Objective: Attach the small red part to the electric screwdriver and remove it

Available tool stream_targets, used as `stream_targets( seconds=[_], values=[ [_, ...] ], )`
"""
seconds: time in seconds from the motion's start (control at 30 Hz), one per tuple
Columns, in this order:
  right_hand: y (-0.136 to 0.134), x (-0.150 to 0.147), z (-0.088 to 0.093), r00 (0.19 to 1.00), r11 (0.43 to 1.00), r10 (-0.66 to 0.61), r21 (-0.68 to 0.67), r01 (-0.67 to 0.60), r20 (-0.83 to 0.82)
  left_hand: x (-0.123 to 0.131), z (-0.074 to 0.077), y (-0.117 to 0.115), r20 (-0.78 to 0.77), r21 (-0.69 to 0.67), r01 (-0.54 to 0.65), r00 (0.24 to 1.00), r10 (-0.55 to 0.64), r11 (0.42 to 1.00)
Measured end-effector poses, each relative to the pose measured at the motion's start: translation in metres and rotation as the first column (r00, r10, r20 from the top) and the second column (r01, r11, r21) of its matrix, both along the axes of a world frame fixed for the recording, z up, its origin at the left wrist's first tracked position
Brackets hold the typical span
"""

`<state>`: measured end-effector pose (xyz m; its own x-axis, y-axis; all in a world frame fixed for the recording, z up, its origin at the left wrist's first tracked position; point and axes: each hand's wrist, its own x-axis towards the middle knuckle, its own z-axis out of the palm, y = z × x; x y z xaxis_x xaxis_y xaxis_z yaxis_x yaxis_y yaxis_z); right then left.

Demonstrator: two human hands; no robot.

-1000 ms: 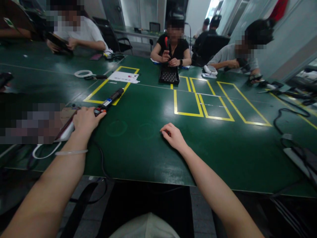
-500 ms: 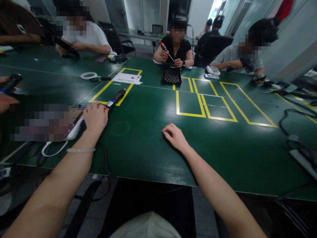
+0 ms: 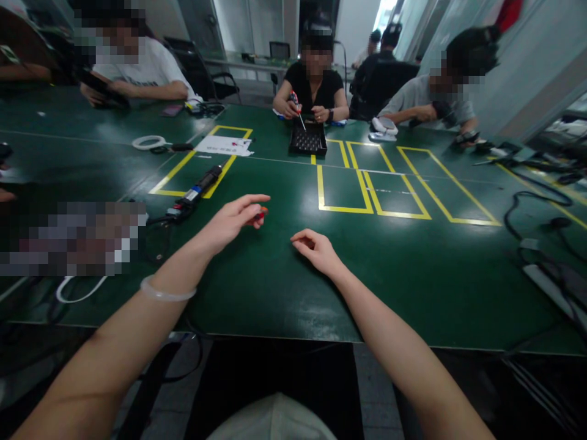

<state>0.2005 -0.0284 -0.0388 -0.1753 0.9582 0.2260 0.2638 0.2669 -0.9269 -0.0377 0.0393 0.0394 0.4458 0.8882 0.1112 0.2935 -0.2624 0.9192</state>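
My left hand (image 3: 233,221), with a pale bangle (image 3: 167,290) on its wrist, hovers above the green table (image 3: 257,293). Its index finger points forward, while the other fingers close round a small red, orange and dark thing (image 3: 261,214) whose kind I cannot make out. Just to the right, my right hand (image 3: 316,249) rests low at the table top with its fingers curled in and nothing visible in them. Behind and left of my left hand lies a black electric screwdriver (image 3: 202,184) with a blue band, partly across yellow tape.
A blurred-out flat item (image 3: 68,241) and white cable lie at left. Yellow tape frames (image 3: 346,209) mark the table, with a paper sheet (image 3: 224,145) farther back. Opposite, a person holds a screwdriver (image 3: 298,109) over a black tray (image 3: 308,146). Cables (image 3: 511,214) run at right.
My left hand has moved right, away from beside the electric screwdriver, towards my right hand, carrying the small red thing. My right hand stays nearly in place. The view has shifted slightly.
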Motion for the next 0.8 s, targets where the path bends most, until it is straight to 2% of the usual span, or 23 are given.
stream_targets(
  seconds=[0.07, 0.13, 0.27, 0.43, 0.6, 0.8],
  values=[
    [0.000, -0.001, 0.001, 0.977, 0.993, 0.036, -0.100, -0.058, -0.209, 0.021, -0.001, -0.009, 0.016, -0.073, 0.141, 0.990, -0.140, 0.987],
    [-0.002, -0.002, 0.004, 0.939, 0.979, 0.079, -0.154, -0.137, -0.336, 0.033, -0.010, -0.015, 0.026, -0.117, 0.236, 0.972, -0.234, 0.965],
    [-0.005, -0.006, 0.009, 0.906, 0.962, 0.127, -0.172, -0.211, -0.404, 0.039, -0.032, -0.021, 0.042, -0.161, 0.328, 0.945, -0.325, 0.931],
    [-0.005, -0.009, 0.006, 0.906, 0.969, 0.107, -0.160, -0.186, -0.409, 0.036, -0.044, -0.017, 0.052, -0.173, 0.261, 0.965, -0.256, 0.950],
    [-0.002, -0.007, 0.000, 0.932, 0.984, 0.057, -0.138, -0.113, -0.359, 0.037, -0.045, -0.017, 0.020, -0.216, 0.306, 0.951, -0.309, 0.927],
    [0.001, -0.004, 0.000, 0.939, 0.984, 0.006, -0.167, -0.067, -0.344, 0.037, -0.043, -0.023, -0.087, 0.010, 0.273, 0.959, -0.271, 0.962]
  ],
)
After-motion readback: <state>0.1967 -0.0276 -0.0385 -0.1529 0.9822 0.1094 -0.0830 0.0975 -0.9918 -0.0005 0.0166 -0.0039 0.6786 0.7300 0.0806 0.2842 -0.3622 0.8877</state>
